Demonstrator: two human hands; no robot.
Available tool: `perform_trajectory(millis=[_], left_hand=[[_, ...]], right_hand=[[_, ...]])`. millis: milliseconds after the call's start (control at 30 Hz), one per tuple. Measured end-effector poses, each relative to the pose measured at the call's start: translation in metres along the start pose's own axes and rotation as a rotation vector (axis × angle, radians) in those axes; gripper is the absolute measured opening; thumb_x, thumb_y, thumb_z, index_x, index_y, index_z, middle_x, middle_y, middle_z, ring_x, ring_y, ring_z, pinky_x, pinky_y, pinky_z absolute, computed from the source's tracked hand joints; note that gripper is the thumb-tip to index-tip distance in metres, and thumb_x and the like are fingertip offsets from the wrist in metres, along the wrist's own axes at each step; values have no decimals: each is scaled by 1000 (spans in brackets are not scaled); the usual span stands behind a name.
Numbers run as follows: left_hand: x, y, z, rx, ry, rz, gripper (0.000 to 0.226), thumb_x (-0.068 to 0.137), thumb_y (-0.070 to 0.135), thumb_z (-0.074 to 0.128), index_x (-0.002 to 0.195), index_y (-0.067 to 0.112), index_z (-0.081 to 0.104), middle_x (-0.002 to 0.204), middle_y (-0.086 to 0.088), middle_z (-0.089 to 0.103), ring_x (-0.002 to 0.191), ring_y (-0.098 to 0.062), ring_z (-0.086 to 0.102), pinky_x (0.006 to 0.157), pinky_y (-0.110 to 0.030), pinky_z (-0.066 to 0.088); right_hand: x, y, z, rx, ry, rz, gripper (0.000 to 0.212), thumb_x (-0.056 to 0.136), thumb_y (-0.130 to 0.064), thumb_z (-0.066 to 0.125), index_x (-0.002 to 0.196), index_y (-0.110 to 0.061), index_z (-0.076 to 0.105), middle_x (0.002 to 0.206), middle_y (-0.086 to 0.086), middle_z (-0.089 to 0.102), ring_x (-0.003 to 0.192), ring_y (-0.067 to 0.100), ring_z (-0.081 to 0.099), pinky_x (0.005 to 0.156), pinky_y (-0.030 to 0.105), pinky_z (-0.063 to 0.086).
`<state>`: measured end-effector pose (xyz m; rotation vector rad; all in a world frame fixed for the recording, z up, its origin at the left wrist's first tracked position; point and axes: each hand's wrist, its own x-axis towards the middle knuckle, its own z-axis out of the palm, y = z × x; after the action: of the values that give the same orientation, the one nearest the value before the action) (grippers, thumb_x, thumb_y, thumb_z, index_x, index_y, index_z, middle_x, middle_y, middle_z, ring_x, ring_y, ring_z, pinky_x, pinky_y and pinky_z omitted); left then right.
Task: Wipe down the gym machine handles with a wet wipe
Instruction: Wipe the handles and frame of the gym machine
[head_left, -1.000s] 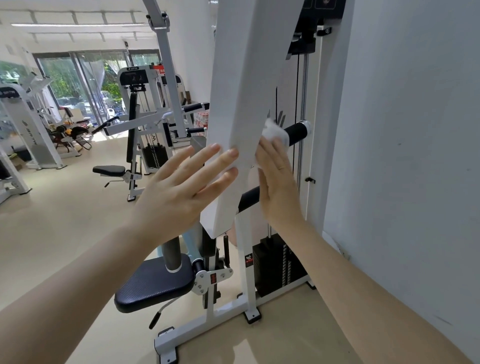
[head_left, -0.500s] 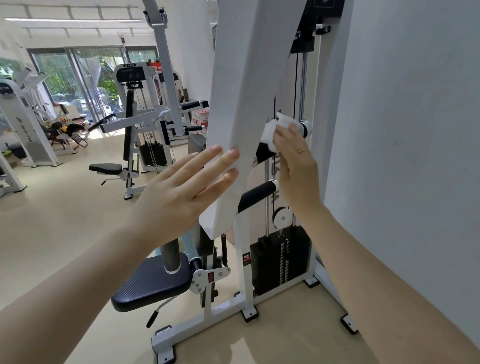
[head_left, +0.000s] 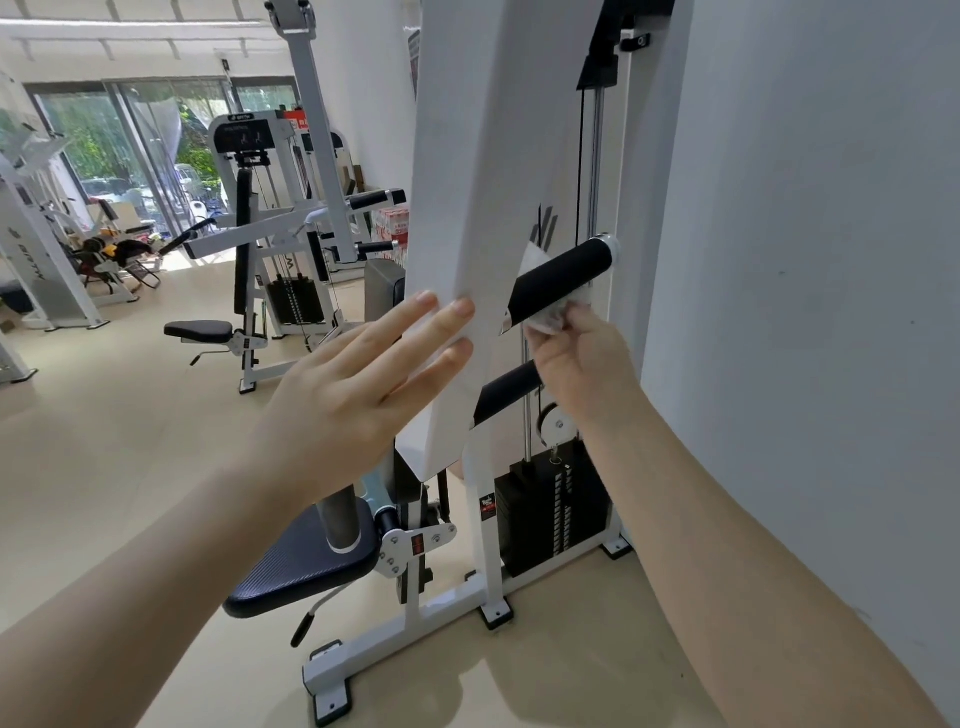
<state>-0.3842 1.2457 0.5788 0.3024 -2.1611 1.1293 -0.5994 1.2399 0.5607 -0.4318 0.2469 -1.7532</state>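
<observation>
While gripped: the right hand (head_left: 576, 358), center right of frame, curls its fingers around a crumpled white wet wipe (head_left: 548, 314) pressed under the upper handle (head_left: 558, 278), a black, matte foam cylinder with a silver end cap.
Left hand: the left hand (head_left: 353, 384), fingers straight, lies flat against the smooth white machine arm (head_left: 483, 208).
Lower handle: 1 more black grip (head_left: 506, 389) sits just below.
Seat: dark textured pad (head_left: 306, 561), lower center.
Room: pale glossy floor (head_left: 104, 441), white wall (head_left: 805, 260) at right, more machines upper left.
</observation>
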Motion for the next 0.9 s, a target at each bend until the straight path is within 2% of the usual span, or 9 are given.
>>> perform_trajectory(millis=[133,300,400,533,600,667,767,833,900], left_hand=[[-2,0,-1,3,1,6,38,92,-5,45,127,8,49,141,-11,36,131,-29,36,106,-36,29],[0,5,-1,-8,-11,-8,38,91,-7,46,126,8,51,142,-11,36,131,-29,36,101,-36,35],[0,10,-4,-27,-11,-17,40,91,-6,46,128,9,49,143,-10,34,133,-27,35,105,-34,33],[5,29,-10,-170,29,-150,45,87,-5,48,130,12,44,141,-14,31,131,-28,36,111,-33,29],[7,43,-15,-295,43,-298,50,83,-1,55,128,13,40,140,-13,30,129,-28,37,108,-36,33],[9,57,-23,-490,24,-448,48,84,11,55,128,13,36,135,-12,34,124,-23,40,105,-28,34],[15,79,-40,-781,-69,-719,41,85,28,55,121,19,39,115,1,52,101,-6,51,88,-11,40],[19,90,-53,-933,-188,-912,30,85,40,58,107,27,43,100,15,54,88,-1,54,75,-14,45],[22,94,-64,-1066,-342,-996,30,82,42,63,100,26,47,90,15,58,80,0,57,67,-20,49]], right_hand=[[-13,8,-3,-104,-39,109,20,94,0,37,110,-2,49,94,16,69,85,22,70,80,34,58],[-18,1,1,-152,21,23,20,96,-3,37,110,-7,51,102,12,66,92,20,66,84,33,55],[-42,17,-5,-404,-2,68,26,98,-6,36,103,-11,61,99,7,71,91,19,68,82,30,57],[-73,29,-12,-993,176,-416,24,99,-16,38,91,-10,60,94,17,62,86,24,59,79,32,46],[-94,34,-2,-1077,133,-656,21,98,-17,36,86,-19,53,80,6,55,74,13,51,71,19,41],[-113,39,8,-1173,111,-796,20,95,-17,35,86,-32,45,77,-10,48,70,0,46,67,10,38],[-130,43,5,-1304,189,-936,10,90,-20,34,88,-26,41,80,-13,44,70,0,44,66,10,36],[-144,44,0,-1384,221,-1038,11,87,-17,32,88,-25,41,80,-13,40,69,0,40,65,12,33],[-159,45,0,-1483,226,-1185,16,85,-9,35,89,-21,44,86,-9,41,74,-1,41,69,9,34]])
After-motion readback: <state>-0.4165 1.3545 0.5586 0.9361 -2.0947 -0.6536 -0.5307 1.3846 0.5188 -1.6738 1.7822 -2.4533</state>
